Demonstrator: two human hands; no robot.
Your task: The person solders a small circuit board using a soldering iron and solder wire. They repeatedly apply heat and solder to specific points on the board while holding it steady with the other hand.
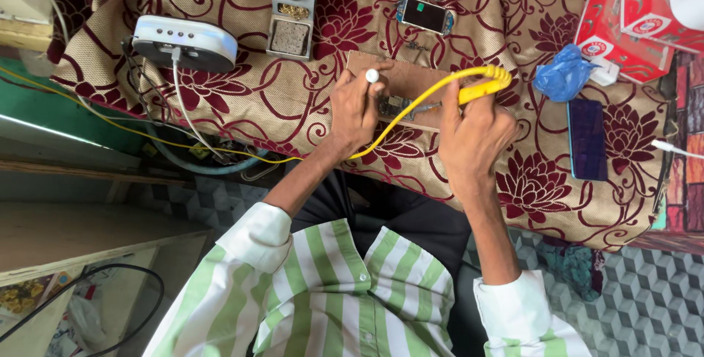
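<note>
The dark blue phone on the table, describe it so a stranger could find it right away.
Start at the maroon floral cloth covering the table, then go to its right side, past the right hand. Below the crumpled blue bag lies the dark blue phone, flat, the only plain glossy rectangle there.

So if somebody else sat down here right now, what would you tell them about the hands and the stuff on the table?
Left hand: pinches a thin tool with a white tip, resting on the small circuit board.
Right hand: grips a yellow-handled soldering iron, tip on the same board; its yellow cable loops across toward the left.
The board lies on a wooden block on the floral cloth.
Beyond it: a grey iron stand and an opened phone. A dark phone lies to the right.
Work on the board is under way; how far along, I cannot tell.
</note>
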